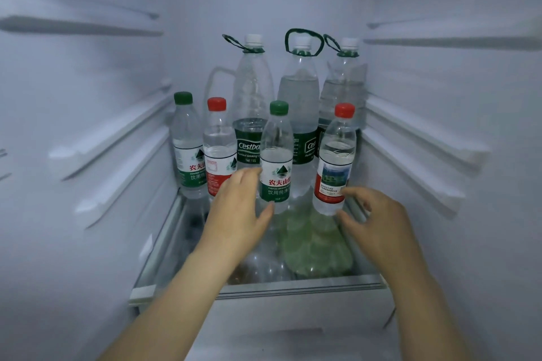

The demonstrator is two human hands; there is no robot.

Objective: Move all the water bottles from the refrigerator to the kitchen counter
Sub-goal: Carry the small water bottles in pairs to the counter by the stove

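Shelf glass [293, 286] murky beneath; spread left hand [237, 208] partly hides a red-capped bottle [218, 141] (right hand [378, 223] loosely open).

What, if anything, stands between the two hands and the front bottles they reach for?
Nothing visible. The left hand is open right beside the front green-capped bottle, and the right hand is open beside the front red-capped bottle.

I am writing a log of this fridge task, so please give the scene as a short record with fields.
place: refrigerator shelf, inside
large bottles: three, back row, white caps, green loops
small bottles: four; two green caps, two red
left hand: open, at the front green-capped bottle
right hand: open, beside the front red-capped bottle
progress: all seven stand on the shelf
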